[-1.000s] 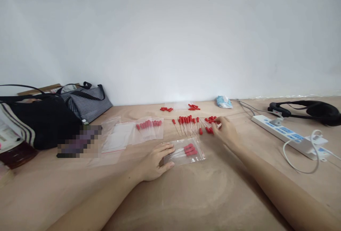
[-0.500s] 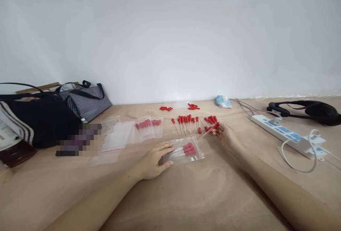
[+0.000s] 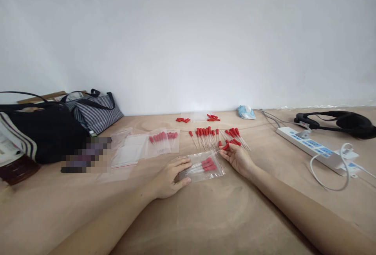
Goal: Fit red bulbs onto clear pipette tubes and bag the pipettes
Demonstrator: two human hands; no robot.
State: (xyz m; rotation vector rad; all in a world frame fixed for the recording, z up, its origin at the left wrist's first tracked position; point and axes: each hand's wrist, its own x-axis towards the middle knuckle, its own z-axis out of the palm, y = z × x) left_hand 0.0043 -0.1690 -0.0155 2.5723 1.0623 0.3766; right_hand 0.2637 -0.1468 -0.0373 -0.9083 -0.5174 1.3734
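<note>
Nearest me is the bare wooden tabletop [image 3: 202, 219], with my forearms reaching in over it from both sides. My left hand [image 3: 172, 177] lies palm down, thumb held apart from the fingers, its tips on the left end of a clear zip-lock bag [image 3: 216, 174]. Inside that bag lie a few red-bulbed droppers [image 3: 209, 165], bulbs to the right. Just beyond its right end, my right hand [image 3: 239, 160] pinches a single dropper [image 3: 225, 146] by its red bulb, the thin stem pointing left at the bag's edge; I cannot tell whether the tip is inside.

Left of my left hand, flat empty bags [image 3: 129, 154] overlap, with filled bags [image 3: 160, 143] just beside them. Past my hands, a row of loose droppers [image 3: 207, 135] fans out, and a looser heap [image 3: 235, 132] sits to its right. The white power strip [image 3: 311, 147] lies farther right, a black headset [image 3: 337, 120] behind it. On the far left stand a black bag [image 3: 55, 131] and a striped bag [image 3: 98, 112]. By the wall [image 3: 188, 43] are more red bulbs [image 3: 183, 120] and a blue packet [image 3: 246, 112].
</note>
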